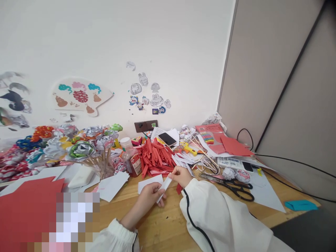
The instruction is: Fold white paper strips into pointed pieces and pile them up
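Note:
A narrow white paper strip (166, 183) slants between my two hands above the wooden table. My left hand (151, 196) grips its lower end, thumb on top and fingers beneath. At the upper end, my right hand (180, 176) pinches the strip between thumb and fingertips. Just behind my left hand lies a white sheet of paper (147, 182). A large heap of folded red paper strips (156, 157) rises beyond both hands. White folded strips (185, 160) lie to the right of that heap.
Black-handled scissors (237, 189) lie right of my sleeve, near a beaded string (210, 166). A phone (167, 139) and a yellow glue gun (189, 149) sit farther back. Paper flowers (82, 148) crowd the left, behind red sheets (28, 206). A bottle (132, 159) stands beside the red heap.

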### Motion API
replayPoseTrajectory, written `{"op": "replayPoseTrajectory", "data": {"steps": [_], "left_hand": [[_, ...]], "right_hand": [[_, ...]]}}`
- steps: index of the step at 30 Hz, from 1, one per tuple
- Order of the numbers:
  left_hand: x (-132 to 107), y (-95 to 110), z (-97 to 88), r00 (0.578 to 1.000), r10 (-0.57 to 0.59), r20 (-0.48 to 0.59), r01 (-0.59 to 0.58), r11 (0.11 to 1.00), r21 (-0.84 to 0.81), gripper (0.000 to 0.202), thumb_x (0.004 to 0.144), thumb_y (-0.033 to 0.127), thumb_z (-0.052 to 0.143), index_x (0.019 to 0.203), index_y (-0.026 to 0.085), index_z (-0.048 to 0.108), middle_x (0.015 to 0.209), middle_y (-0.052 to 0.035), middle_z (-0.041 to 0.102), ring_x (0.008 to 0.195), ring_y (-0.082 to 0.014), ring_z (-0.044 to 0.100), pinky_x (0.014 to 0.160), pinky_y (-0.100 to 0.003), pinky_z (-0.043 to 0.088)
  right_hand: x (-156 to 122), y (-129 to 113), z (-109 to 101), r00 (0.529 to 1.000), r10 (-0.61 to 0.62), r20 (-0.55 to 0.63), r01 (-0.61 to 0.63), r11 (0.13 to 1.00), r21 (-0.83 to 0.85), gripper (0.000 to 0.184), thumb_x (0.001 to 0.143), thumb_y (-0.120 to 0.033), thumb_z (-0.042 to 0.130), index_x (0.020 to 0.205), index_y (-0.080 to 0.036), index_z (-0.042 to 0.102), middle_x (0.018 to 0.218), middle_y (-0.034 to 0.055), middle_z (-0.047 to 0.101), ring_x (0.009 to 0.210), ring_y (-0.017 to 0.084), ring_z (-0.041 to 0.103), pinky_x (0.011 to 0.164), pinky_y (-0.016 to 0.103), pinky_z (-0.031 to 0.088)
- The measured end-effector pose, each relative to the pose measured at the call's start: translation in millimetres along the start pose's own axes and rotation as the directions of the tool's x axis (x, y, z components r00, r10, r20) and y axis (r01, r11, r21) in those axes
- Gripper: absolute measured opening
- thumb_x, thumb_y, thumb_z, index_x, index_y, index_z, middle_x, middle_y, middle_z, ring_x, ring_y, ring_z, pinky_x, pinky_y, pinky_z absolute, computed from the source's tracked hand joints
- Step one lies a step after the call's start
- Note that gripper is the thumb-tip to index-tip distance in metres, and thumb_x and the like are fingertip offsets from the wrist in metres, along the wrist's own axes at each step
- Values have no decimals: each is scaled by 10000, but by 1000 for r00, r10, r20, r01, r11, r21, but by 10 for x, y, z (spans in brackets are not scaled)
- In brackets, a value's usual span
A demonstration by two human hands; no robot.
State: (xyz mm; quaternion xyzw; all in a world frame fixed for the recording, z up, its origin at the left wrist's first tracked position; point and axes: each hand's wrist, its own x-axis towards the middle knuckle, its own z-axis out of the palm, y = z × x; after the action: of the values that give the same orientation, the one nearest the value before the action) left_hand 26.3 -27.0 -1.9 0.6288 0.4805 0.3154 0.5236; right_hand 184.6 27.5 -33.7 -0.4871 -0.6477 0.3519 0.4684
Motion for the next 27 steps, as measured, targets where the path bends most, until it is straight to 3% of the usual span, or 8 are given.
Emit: {"op": "replayPoseTrajectory", "data": {"steps": [5, 13, 23, 27], "left_hand": [[13, -59, -45, 999, -27, 28, 28, 998, -56, 256, 624, 392, 544, 644, 143, 489, 542, 0, 606, 406, -125, 574, 399, -220, 434], [22, -17, -90, 998, -57, -2, 56, 993, -103, 273, 556, 357, 624, 655, 138, 493, 579, -9, 617, 500, -153, 612, 469, -237, 461], [48, -10, -123, 995, -41, -88, 31, 994, -104, 317, 536, 406, 627, 610, 152, 453, 487, 13, 591, 429, -149, 586, 421, -233, 432], [67, -44, -119, 992, -38, -123, 20, 989, -149, 326, 559, 443, 591, 601, 163, 429, 469, 26, 581, 372, -133, 558, 376, -225, 411]], "right_hand": [[-2, -57, -26, 999, -34, -34, 34, 999, -5, 176, 601, -322, 574, 550, -164, 516, 488, -48, 463, 477, 78, 401, 459, 189, 306], [63, -76, -133, 995, -45, -87, 49, 998, 38, 204, 615, -333, 554, 548, -158, 474, 499, -46, 443, 480, 84, 397, 486, 205, 325], [122, -22, -183, 992, -46, -113, 60, 990, 124, 237, 617, -361, 558, 552, -155, 460, 526, -35, 463, 517, 100, 431, 529, 231, 363], [106, -34, -113, 1000, 23, -14, -17, 947, 320, 290, 608, -433, 556, 619, -155, 472, 549, -31, 489, 508, 93, 463, 521, 227, 384]]}}
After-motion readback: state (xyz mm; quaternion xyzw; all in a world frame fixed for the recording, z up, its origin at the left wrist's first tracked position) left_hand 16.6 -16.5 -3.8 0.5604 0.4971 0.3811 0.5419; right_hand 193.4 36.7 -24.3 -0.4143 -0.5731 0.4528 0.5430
